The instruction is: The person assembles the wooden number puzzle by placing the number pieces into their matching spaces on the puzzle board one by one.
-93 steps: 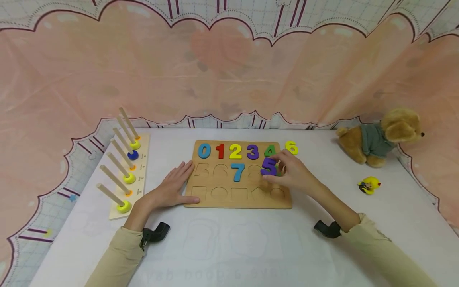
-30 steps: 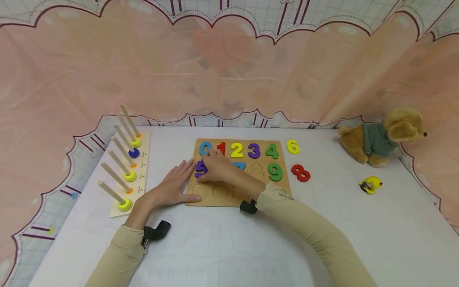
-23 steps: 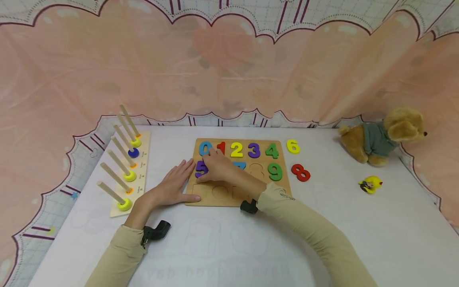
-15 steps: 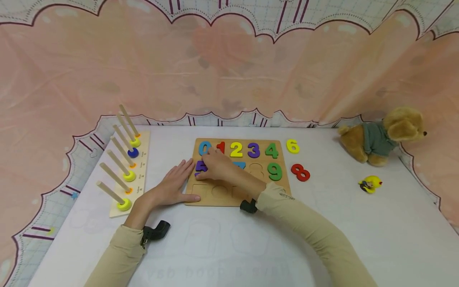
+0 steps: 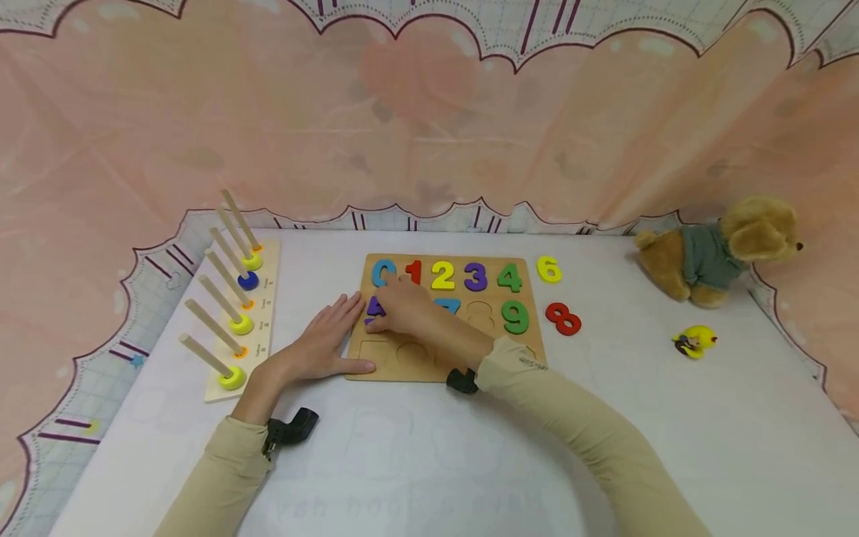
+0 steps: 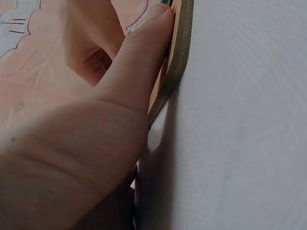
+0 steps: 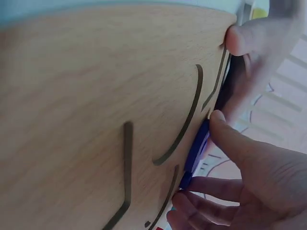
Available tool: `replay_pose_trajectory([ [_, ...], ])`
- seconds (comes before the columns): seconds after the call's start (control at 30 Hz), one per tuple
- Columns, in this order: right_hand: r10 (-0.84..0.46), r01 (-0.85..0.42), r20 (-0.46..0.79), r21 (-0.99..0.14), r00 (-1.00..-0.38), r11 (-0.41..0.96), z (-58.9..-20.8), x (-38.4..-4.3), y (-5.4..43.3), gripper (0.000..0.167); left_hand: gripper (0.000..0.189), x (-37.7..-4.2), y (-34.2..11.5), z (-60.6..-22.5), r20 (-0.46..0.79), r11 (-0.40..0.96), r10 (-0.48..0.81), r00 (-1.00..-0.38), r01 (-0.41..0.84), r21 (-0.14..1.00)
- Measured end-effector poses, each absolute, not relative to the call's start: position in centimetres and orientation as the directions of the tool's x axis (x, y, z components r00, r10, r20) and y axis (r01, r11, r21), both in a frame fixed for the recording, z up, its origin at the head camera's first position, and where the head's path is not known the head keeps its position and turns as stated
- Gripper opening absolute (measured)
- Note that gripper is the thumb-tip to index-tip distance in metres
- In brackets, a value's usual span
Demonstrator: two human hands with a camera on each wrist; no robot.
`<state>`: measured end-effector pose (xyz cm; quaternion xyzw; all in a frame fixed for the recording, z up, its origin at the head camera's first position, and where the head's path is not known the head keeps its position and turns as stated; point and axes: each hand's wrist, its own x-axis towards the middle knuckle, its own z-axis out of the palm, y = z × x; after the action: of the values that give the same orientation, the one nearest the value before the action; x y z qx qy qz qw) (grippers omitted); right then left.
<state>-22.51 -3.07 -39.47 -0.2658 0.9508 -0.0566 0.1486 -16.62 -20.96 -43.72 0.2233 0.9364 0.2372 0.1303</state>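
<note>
A wooden number puzzle board [image 5: 463,365] lies on the white table. My left hand [image 5: 321,344] rests at its left edge, fingers straight, with the thumb on the front left corner. Over the left of the board's middle row, my right hand [image 5: 411,307] pinches a purple number 5 [image 5: 376,306] between thumb and fingers. In the right wrist view the purple piece [image 7: 197,146] sits right at the board surface, its underside hidden. Blue 0 [image 5: 381,270], red 1, yellow 2, purple 3 and green 4 fill the back row. A blue 7 [image 5: 448,306], partly covered, and green 9 [image 5: 515,317] lie in the middle row.
Right of the board lie a yellow 6 [image 5: 549,269] and a red 8 [image 5: 563,318]. A peg stand [image 5: 265,298] with coloured rings stands at the left. Farther right are a yellow rubber duck [image 5: 696,341] and a plush dog [image 5: 718,253]. Printed fabric hangs behind.
My right hand has carried the purple 5 leftward across the board from above the green 9, uncovering the 9 and the red 8. Lately it barely shifts there. My left hand stays put.
</note>
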Motion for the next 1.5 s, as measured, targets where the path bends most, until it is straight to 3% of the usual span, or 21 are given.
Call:
replay_pose_trajectory([
  [0.2,-0.542,-0.474,-0.165,-0.324,-0.824,0.819,-39.1,-21.5,0.3,0.068,0.11,-16.8,-20.6,-43.9,-0.146,0.795,0.479,-0.865,0.358,0.489],
  [0.4,-0.506,-0.406,-0.133,-0.442,-0.852,0.8,-38.0,-17.6,8.0,0.066,0.113,-16.5,-20.6,-43.7,-0.151,0.803,0.468,-0.871,0.347,0.484],
  [0.57,-0.452,-0.36,-0.106,-0.457,-0.886,0.813,-38.4,-15.0,13.8,0.061,0.113,-16.2,-21.0,-43.4,-0.148,0.798,0.46,-0.875,0.335,0.5],
  [0.8,-0.388,-0.306,-0.037,-0.546,-0.921,0.78,-38.5,-14.1,18.7,0.058,0.112,-16.1,-21.2,-43.4,-0.146,0.793,0.455,-0.879,0.325,0.516],
  [1.03,-0.361,-0.311,0.007,-0.524,-0.933,0.793,-38.3,-13.9,21.2,0.06,0.113,-16.3,-21.1,-43.5,-0.145,0.792,0.459,-0.876,0.331,0.512],
  [1.5,-0.322,-0.258,-0.125,-0.366,-0.939,0.894,-38.4,-16.2,24.2,0.075,0.113,-16.5,-20.9,-43.6,-0.142,0.789,0.466,-0.874,0.338,0.513],
])
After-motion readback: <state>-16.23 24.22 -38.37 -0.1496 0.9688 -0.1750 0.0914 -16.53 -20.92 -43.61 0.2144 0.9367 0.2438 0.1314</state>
